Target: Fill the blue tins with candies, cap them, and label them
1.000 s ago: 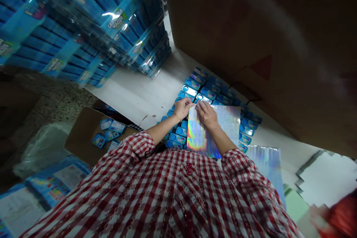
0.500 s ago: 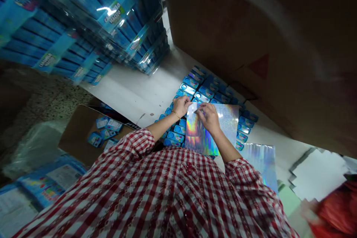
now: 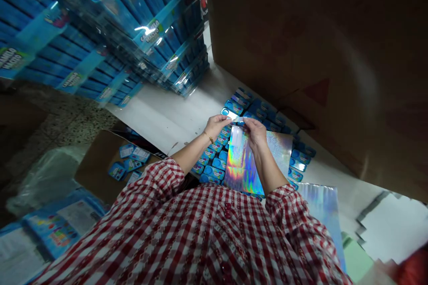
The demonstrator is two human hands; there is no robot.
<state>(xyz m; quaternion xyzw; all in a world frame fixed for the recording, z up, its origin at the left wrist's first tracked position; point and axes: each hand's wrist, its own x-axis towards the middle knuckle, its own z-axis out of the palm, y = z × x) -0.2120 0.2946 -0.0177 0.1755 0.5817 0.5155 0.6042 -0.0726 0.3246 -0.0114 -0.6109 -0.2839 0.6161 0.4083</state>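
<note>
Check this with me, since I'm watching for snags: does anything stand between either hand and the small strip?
Nothing visible does. The left hand and right hand appear to pinch the small strip at opposite ends. The holographic sheet lies below the right hand, not between.

sheet: silver, rainbow-streaked | packs: blue | shirt: red-white check

Sheet on packs; carton behind; box left.
</note>
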